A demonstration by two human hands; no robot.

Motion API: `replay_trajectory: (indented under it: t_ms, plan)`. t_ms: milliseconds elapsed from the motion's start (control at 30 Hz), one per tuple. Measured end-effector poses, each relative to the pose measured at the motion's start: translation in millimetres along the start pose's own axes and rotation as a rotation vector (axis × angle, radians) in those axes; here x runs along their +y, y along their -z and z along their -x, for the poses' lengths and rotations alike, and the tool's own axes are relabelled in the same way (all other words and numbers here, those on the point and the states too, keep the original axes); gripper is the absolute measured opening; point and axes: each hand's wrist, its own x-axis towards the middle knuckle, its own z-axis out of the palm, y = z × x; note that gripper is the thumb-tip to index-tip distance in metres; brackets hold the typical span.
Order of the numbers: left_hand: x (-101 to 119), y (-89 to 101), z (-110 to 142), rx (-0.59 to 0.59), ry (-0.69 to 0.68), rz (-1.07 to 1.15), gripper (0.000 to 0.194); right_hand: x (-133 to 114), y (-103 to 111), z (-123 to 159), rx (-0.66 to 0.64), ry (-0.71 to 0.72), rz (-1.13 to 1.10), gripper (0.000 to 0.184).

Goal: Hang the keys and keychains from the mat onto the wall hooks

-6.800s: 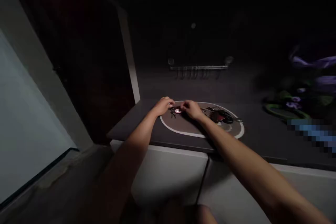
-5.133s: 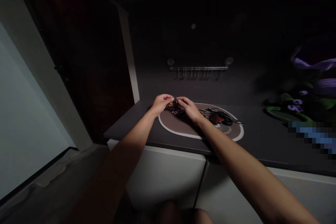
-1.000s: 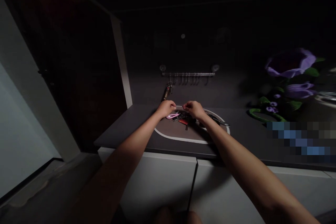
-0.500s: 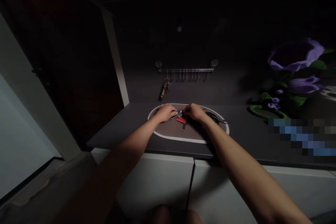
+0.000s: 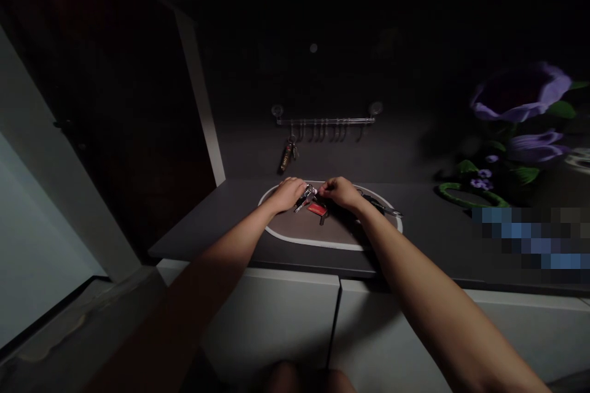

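Note:
Over an oval mat (image 5: 304,241) with a white rim, my left hand (image 5: 289,193) has its fingers closed at a bunch of silver keys (image 5: 305,198). The keys fan out past its fingertips toward my right hand (image 5: 340,190). That hand pinches at the right side of the bunch; what sits between its fingertips is too small to make out. A red key fob (image 5: 317,209) with a dark key lies on the mat just below the bunch. Partly behind my right wrist are dark items with a metal clip (image 5: 393,212) on the mat's right side.
A clear rail (image 5: 327,121) with several hooks is fixed to the dark wall, and a key ring with a "LOVE" tag (image 5: 286,157) hangs at its left. Purple knitted flowers (image 5: 534,147) stand at the right. White cabinet doors (image 5: 286,301) lie below the dark counter (image 5: 193,221).
The silver keys now show more clearly between my hands, spread down and left. My left hand has shifted slightly up, and my right fingertips have moved a little left.

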Motion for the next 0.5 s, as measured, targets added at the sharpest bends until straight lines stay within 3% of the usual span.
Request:
replay_trajectory:
  t_ms: [267, 500]
  plan:
    - [3.7, 11.8, -2.0, 0.053, 0.267, 0.704, 0.032, -10.7, -4.2, 1.5, -0.013, 0.021, -0.608, 0.014]
    - [8.0, 13.8, -2.4, 0.072, 0.273, 1.107, 0.034, -29.8, -10.1, 13.1, -0.118, -0.014, -0.829, 0.019]
